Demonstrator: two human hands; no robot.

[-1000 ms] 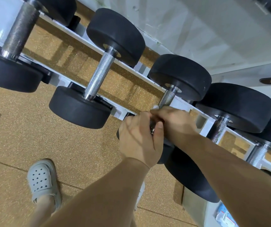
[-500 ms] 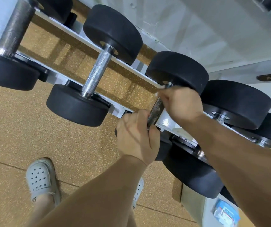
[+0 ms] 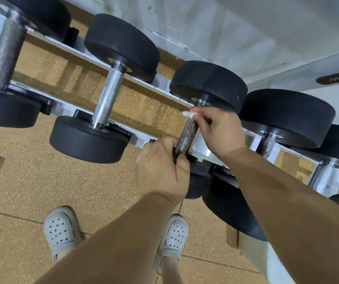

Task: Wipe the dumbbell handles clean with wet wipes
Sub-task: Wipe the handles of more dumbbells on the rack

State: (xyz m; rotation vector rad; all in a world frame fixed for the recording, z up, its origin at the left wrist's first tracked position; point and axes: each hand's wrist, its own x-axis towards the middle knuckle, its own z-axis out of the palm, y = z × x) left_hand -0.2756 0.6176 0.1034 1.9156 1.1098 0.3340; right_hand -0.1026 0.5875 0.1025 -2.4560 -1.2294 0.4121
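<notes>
A black dumbbell with a dark knurled metal handle (image 3: 188, 134) lies across the white rack (image 3: 142, 80) in the middle of the view. My right hand (image 3: 218, 130) is wrapped round the handle's far end, holding a white wet wipe (image 3: 188, 114) whose edge sticks out to the left of my fingers. My left hand (image 3: 162, 171) grips the handle's near end, just above the near weight head, which it mostly hides.
More black dumbbells sit on the rack: one with a bright silver handle (image 3: 108, 99) to the left, another at far left (image 3: 5, 56), others to the right (image 3: 287, 117). Cork-coloured floor (image 3: 31, 181) lies below. My white clogs (image 3: 62, 230) stand near the rack.
My right hand slid with the wipe from the near end of the handle, beside my left hand, up to the far end by the far weight head. My left hand stayed put.
</notes>
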